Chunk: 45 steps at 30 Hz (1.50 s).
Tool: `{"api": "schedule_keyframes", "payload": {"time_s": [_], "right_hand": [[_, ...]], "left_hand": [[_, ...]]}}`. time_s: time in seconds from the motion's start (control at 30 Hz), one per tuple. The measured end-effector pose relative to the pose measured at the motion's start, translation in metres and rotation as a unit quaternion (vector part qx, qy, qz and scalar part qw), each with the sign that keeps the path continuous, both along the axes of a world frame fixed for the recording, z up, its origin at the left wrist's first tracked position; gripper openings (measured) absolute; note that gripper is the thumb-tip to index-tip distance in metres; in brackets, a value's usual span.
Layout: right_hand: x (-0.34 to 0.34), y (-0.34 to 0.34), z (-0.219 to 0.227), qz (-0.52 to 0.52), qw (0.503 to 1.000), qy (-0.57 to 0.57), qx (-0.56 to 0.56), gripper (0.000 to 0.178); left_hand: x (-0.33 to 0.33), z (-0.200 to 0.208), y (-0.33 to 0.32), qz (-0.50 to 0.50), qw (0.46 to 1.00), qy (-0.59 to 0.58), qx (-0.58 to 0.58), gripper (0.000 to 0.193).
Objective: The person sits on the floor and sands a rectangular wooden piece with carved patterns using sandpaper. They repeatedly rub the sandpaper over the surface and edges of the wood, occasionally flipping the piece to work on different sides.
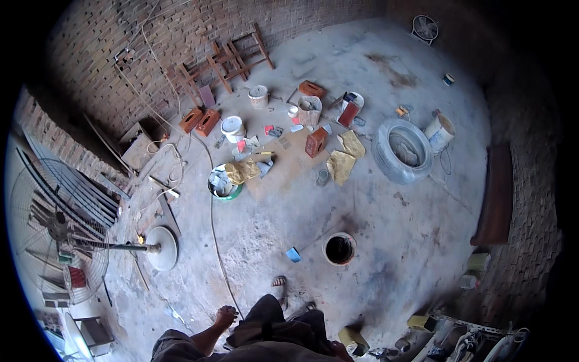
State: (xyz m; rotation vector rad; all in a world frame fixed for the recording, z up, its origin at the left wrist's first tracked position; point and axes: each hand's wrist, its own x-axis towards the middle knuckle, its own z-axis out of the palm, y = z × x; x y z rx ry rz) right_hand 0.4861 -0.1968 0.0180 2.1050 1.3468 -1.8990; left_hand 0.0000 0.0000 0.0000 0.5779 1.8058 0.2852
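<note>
My left hand (226, 315) hangs low beside my leg with its fingers curled. Whatever it may hold is too small to make out. A long cable (212, 226) runs over the floor close by that hand. At the lower edge, a bit of my right hand or wrist (341, 351) shows beside my clothing, its fingers hidden. Ahead of my sandalled foot (278, 283) lies a small blue packet (294, 254). To its right is a round pot or hole with a pale rim (326, 252) and a dark inside.
A cardboard sheet (283, 175) lies mid-floor among white buckets (232, 128), bricks (315, 142) and a scrap-filled tub (232, 194). A large wrapped coil (386, 166) sits right. A standing fan (163, 248) is left; wooden trestles (226, 66) lean on the brick wall.
</note>
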Motion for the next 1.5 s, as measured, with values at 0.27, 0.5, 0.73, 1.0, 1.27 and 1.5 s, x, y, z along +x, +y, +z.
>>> {"api": "schedule_keyframes", "payload": {"time_s": [0.27, 0.5, 0.73, 1.0, 1.27, 1.5], "right_hand": [[0.011, 0.166, -0.003, -0.168, 0.982, 0.045, -0.077, 0.037], [0.105, 0.213, -0.050, 0.181, 0.979, 0.003, 0.093, 0.034], [0.110, 0.449, -0.041, -0.218, 0.954, 0.105, -0.175, 0.034], [0.004, 0.597, -0.029, -0.027, 0.995, 0.008, 0.092, 0.030], [0.005, 0.613, -0.057, 0.112, 0.950, -0.138, 0.257, 0.020], [0.031, 0.666, -0.078, -0.470, 0.861, 0.188, -0.049, 0.029]], "left_hand": [[0.004, 0.014, 0.078, 0.091, 0.993, -0.062, 0.043, 0.042], [0.043, 0.034, 0.101, 0.160, 0.987, -0.016, 0.016, 0.049], [0.051, 0.020, 0.073, 0.014, 0.987, 0.156, -0.027, 0.034], [-0.015, 0.012, 0.135, -0.159, 0.958, 0.231, -0.062, 0.022], [-0.145, 0.008, 0.459, 0.254, 0.957, 0.027, 0.139, 0.053], [-0.066, 0.088, 0.797, 0.152, 0.935, -0.120, 0.295, 0.059]]}}
